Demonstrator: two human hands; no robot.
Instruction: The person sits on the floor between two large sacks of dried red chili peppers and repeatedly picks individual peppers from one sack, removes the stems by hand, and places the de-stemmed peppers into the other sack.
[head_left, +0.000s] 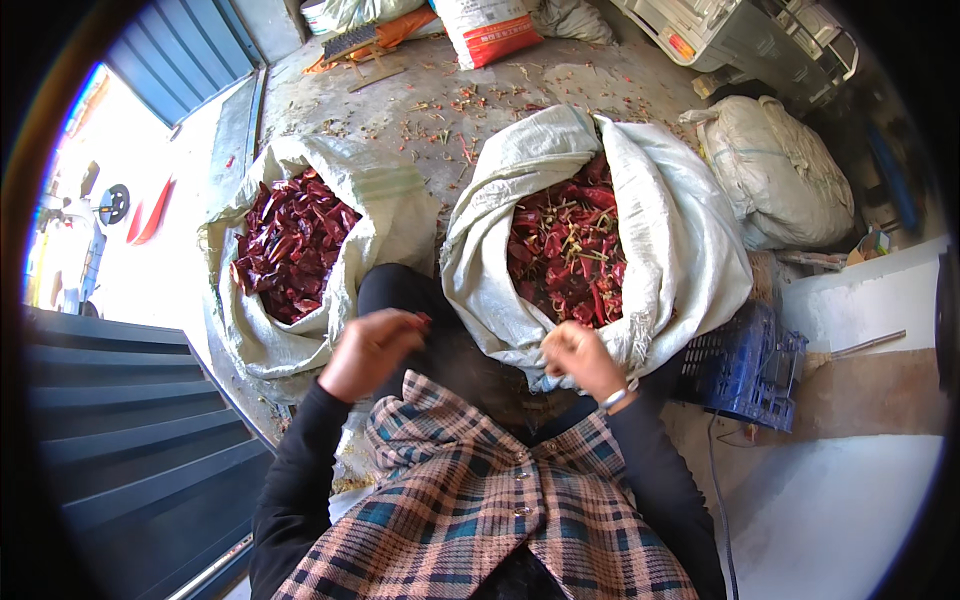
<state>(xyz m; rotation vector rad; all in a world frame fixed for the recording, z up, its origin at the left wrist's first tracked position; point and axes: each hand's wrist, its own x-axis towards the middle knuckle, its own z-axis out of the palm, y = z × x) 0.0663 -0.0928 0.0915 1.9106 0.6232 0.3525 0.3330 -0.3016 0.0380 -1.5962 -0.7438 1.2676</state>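
My left hand (375, 352) is raised over my dark trouser leg, beside the left sack. A small dark-red piece, apparently a dried chili pepper (423, 321), shows at its fingertips. My right hand (585, 360), with a silvery band at the wrist, hovers at the near rim of the right sack; its fingers are curled and blurred, so anything inside them is hidden. The left white woven sack (397, 202) has its rim rolled down around glossy dark-red chilies (300, 244). In the right woven sack (667, 225), red chilies with pale stems (574, 247) lie loose.
Stems and chili bits (469, 105) litter the concrete floor. A closed-up white sack (780, 172) and a blue plastic crate (742, 375) stand on the right. A low wooden stand (364, 56) and a red-and-white bag (487, 34) are farther off. Blue corrugated panels (135, 420) border the left doorway.
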